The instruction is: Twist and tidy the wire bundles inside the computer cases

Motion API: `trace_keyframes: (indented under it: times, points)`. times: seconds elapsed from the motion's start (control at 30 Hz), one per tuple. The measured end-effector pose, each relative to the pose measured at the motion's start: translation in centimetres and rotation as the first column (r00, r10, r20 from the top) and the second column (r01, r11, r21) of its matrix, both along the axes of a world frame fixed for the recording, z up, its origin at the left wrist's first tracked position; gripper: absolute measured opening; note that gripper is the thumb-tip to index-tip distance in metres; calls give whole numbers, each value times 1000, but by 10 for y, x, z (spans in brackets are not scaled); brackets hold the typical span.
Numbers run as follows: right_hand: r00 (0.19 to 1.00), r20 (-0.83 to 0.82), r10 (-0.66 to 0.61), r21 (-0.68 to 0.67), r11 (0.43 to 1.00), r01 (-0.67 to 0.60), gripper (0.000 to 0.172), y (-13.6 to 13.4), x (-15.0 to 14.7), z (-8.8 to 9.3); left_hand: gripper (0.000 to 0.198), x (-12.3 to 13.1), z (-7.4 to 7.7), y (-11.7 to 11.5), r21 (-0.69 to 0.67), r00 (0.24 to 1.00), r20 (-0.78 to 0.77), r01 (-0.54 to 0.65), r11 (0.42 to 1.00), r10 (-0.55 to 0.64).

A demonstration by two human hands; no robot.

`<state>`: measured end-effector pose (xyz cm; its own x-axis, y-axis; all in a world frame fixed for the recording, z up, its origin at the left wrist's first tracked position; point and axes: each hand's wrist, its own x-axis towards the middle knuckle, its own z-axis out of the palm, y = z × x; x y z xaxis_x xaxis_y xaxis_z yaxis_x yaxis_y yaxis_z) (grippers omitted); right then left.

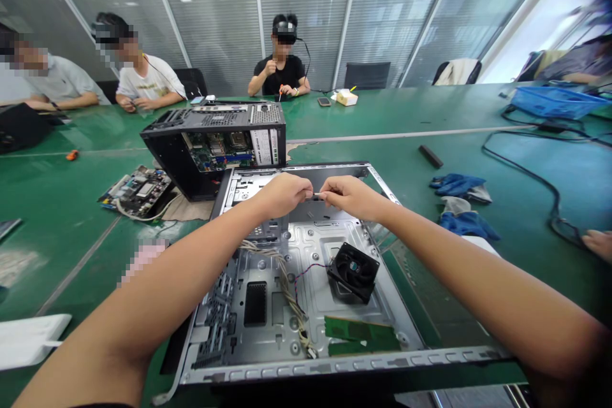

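Observation:
My left hand (285,195) and my right hand (352,196) meet above the far part of an open computer case (373,366) lying flat. Both have their fingers pinched together, almost tip to tip. A tiny pale piece (316,196) shows between the fingertips; its kind is too small to tell. Inside the case, a black cooling fan (354,269) rests tilted on the metal floor, with a thin wire leading off it. Green memory sticks (358,331) lie near the front rim. A bundle of beige cables (285,277) runs along the left side.
Behind the case stands another computer case (167,159). A circuit board (138,190) lies left of it. Blue-grey gloves (461,186), a dark bar (431,156), a black cable (535,182) and a blue basket (554,103) are rightward. Several people sit around the green table (382,118).

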<state>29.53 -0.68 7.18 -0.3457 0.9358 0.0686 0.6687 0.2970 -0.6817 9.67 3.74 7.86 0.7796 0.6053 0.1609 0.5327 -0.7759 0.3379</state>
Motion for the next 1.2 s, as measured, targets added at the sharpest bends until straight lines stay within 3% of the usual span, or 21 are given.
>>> trace_keyframes:
  times: [0.5,0.77,1.2]
  points:
    - [999,-37,12,-18,1000,-13,13,3,2,-5,21,0,0,0,11,1000,-20,1,1000,-1]
    - [998,-64,-10,-61,998,6,16,2,1,-2,9,-4,1,-2,-35,995,100,-13,999,17]
    - [996,-93,16,-54,998,-21,12,5,3,-9,10,-3,-2,2,55,999,-16,-28,998,28]
